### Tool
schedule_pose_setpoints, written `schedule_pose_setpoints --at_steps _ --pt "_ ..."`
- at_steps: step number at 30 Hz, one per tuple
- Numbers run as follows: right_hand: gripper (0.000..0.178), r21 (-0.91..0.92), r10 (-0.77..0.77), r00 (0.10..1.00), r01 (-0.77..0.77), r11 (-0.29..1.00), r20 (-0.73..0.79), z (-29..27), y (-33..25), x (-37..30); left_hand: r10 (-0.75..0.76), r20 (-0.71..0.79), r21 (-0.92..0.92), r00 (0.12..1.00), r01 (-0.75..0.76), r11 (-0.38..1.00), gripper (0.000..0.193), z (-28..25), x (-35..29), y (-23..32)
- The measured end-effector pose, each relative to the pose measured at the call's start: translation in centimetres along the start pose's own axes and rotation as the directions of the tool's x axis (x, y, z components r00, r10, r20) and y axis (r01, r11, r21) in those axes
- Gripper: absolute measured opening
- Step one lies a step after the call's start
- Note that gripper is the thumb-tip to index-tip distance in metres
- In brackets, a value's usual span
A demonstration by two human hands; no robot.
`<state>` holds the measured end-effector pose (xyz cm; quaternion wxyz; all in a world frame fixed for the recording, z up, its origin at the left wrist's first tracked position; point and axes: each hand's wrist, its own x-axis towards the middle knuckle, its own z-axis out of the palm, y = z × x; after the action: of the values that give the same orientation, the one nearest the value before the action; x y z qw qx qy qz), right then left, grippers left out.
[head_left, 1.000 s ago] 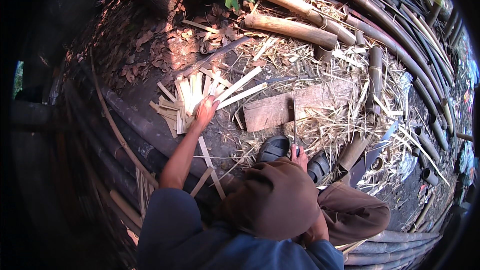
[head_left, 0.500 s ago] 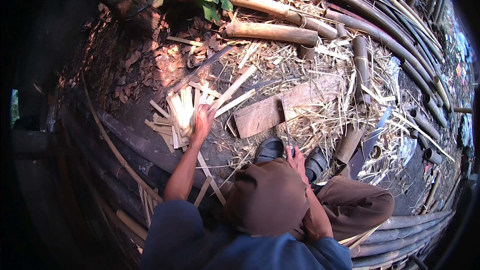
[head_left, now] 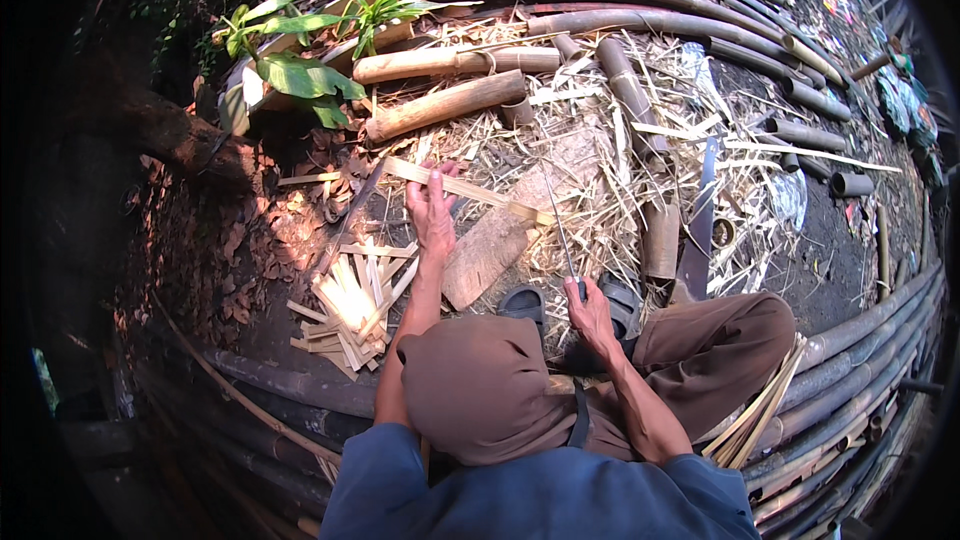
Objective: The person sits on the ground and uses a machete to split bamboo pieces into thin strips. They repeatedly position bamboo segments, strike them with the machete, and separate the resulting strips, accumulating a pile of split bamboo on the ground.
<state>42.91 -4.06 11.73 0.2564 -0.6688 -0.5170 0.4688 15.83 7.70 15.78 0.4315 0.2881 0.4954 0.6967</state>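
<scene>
A flat pale bamboo strip [head_left: 480,194] is pinched in my left hand [head_left: 434,215], which is raised beyond my left knee. The strip slants down to the right, its far end close to the thin blade of a knife [head_left: 561,232]. My right hand [head_left: 592,314] is closed round the knife's handle near my sandals [head_left: 523,304], and the blade points away from me. Whether blade and strip touch, I cannot tell. Beneath them a worn wooden plank [head_left: 490,258] lies on the shavings. Left of my left forearm is a loose pile of split bamboo strips [head_left: 345,335].
Cut bamboo logs [head_left: 445,105] lie beyond the plank. A wide-bladed saw [head_left: 700,230] stands right of a bamboo tube [head_left: 660,240]. Long dark poles [head_left: 850,340] run along my right side, and a bundle of strips [head_left: 760,410] lies by my right leg. A leafy plant [head_left: 300,75] grows at far left.
My left hand has risen from the pile, bringing a bamboo strip up and right toward the blade. My right hand still grips the knife. The view has shifted to the right.
</scene>
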Motion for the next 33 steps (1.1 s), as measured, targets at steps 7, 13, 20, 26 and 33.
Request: schedule_pose_setpoints --at_steps 7,13,20,26,33 --pt "0.043 -0.037 -0.084 0.989 0.089 0.995 0.120 -0.1 -2.0 -0.8 0.094 -0.038 0.327 0.995 -0.076 0.942 0.055 -0.2 -0.9 7.5" --pt "0.039 0.136 -0.253 0.925 0.223 0.965 0.282 2.8 -8.0 -2.1 0.249 -0.085 0.588 0.965 -0.153 0.795 0.048 0.4 -4.8 9.4" --pt "0.035 0.234 -0.389 0.873 0.329 0.915 0.294 3.4 -9.7 -3.0 0.053 -0.037 0.779 0.998 -0.004 0.627 0.050 -1.5 -5.7 8.0" --pt "0.038 0.082 -0.244 0.951 0.233 0.969 0.189 4.5 -1.3 0.8 0.146 -0.095 0.608 0.985 -0.059 0.792 0.058 1.3 -8.1 8.8" --pt "0.037 0.086 -0.319 0.901 0.307 0.948 0.296 3.3 -4.8 -2.1 0.137 -0.039 0.640 0.990 -0.080 0.764 0.053 2.7 -9.7 9.3"
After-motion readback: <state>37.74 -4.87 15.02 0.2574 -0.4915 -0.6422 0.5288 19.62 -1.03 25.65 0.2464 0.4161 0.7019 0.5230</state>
